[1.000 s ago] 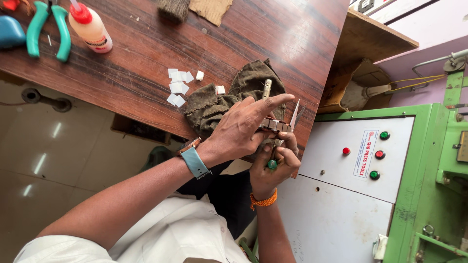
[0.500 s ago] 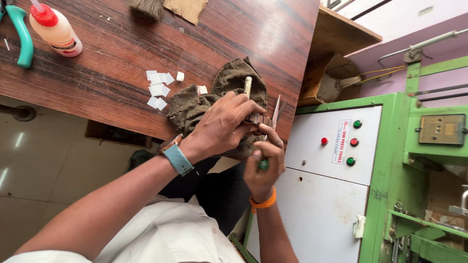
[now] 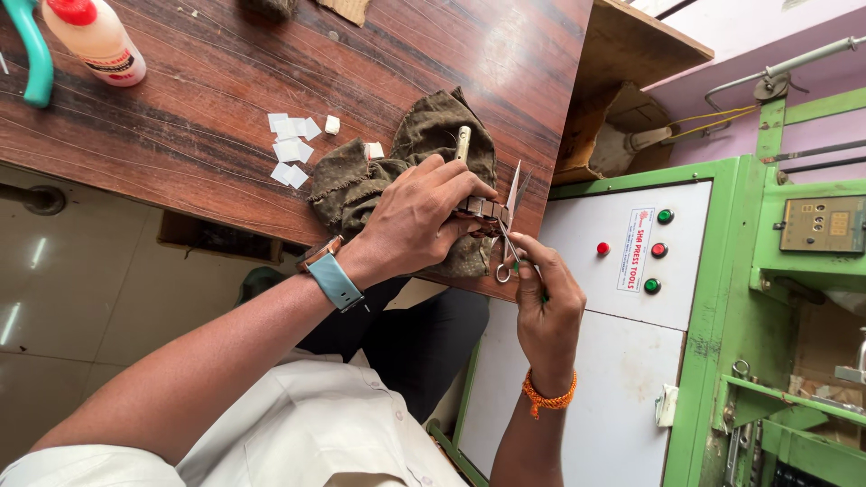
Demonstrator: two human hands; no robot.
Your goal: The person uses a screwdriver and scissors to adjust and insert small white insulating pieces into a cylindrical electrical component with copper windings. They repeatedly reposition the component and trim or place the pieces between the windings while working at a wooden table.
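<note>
Workbench is dark wood laminate, scratched, with a green machine cabinet right beside its edge; the cabinet's white panel carries one red button and a column of three more.

Change since half a second ago: small scissors are now fully in view at the table edge. Before, the right hand sat tucked under the left and mostly a green bit at the fingers showed. Now the right hand has dropped slightly clear, fingers curled closed around the scissor handles, blades pointing up past the workpiece. Left hand barely moved. Reads to me as the cut or trim being lined up, not yet made.

Left hand is closed over a small brown segmented piece, pinching it between thumb and fingertips against the olive-brown rag bunched on the table. Piece looks like short rigid links in a row, dark brown with lighter edges; most of it is hidden under the fingers, so can't tell its full length. It sits at the bench's near edge, touching the scissor blades or just beside them; can't tell which.

A pale metal bar sticks out of the rag above the knuckles. White paper squares are scattered left of the rag. Glue bottle with a red cap and teal-handled pliers lie at the far left, well apart.
</note>
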